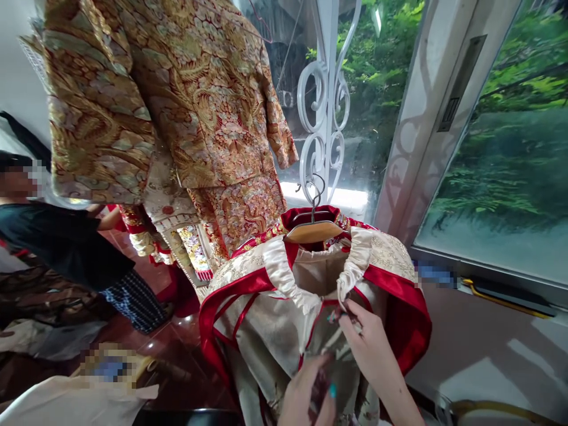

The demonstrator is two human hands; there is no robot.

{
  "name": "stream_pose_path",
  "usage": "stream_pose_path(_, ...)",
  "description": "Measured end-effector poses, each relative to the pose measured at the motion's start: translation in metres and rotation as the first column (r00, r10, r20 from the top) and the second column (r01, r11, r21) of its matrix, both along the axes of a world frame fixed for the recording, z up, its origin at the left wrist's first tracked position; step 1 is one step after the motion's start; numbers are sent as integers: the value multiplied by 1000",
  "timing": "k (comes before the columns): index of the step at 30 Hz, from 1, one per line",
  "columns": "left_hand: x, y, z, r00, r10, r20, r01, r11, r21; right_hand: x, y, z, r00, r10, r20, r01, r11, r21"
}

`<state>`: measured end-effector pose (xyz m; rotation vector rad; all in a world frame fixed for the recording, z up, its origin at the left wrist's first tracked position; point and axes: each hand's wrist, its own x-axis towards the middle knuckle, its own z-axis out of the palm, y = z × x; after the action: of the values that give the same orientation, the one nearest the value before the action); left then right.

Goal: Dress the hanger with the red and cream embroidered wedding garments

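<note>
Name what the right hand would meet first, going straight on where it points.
Beyond the collar end it seems to pinch, the right hand would probably meet the opposite collar end; depth is unclear, so the pale lining might come first.

The garment [266, 331] is cream, its trim [415, 325] red, the jacket [208, 106] swirling gold.

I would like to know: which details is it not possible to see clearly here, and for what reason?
All in the head view:
What the left hand holds, if anything: motion blur.
What the right hand has between its fingertips at the white collar: too small, blurred.
Top of the gold jacket: cut off by the top edge.
Blue item by the window: pixelated.
</note>
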<state>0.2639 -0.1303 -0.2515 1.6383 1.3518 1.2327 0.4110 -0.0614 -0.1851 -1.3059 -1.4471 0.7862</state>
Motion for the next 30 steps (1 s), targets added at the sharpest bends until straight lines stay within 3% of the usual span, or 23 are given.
stream_pose_path(2,24,14,4,997,55,62,-60,995,80,15,-6,0,1000,28,7,-28,999,-39)
stream_pose_path(5,34,43,10,962,260,79,-268,955,123,43,-16,-4,997,3,76,4,996,-84)
stream_pose_path(7,31,65,12,919,394,-18,-386,908,161,56,-24,-4,965,-168,199,168,986,17)
stream_pose_path(9,26,84,12,871,469,-145,-436,875,211,56,-33,0,900,-360,247,317,927,199)
stream_pose_path(11,24,95,9,846,483,-225,-425,866,262,39,-38,6,913,-359,194,300,912,280)
stream_pose_path(14,26,94,2,882,409,-234,-321,885,336,-1,-29,10,992,-82,98,59,975,213)
stream_pose_path(15,27,89,-2,899,377,-225,-287,893,348,-13,-23,9,996,-41,83,25,981,193)
stream_pose_path(19,29,67,-13,918,346,-192,-264,897,353,-30,2,-9,982,-175,65,162,971,178)
stream_pose_path(24,28,58,-14,917,336,-215,-256,909,329,-19,3,-27,992,-115,43,106,978,177)
stream_pose_path(30,29,61,-13,930,303,-209,-239,929,283,-25,5,-26,985,-146,89,124,967,223)
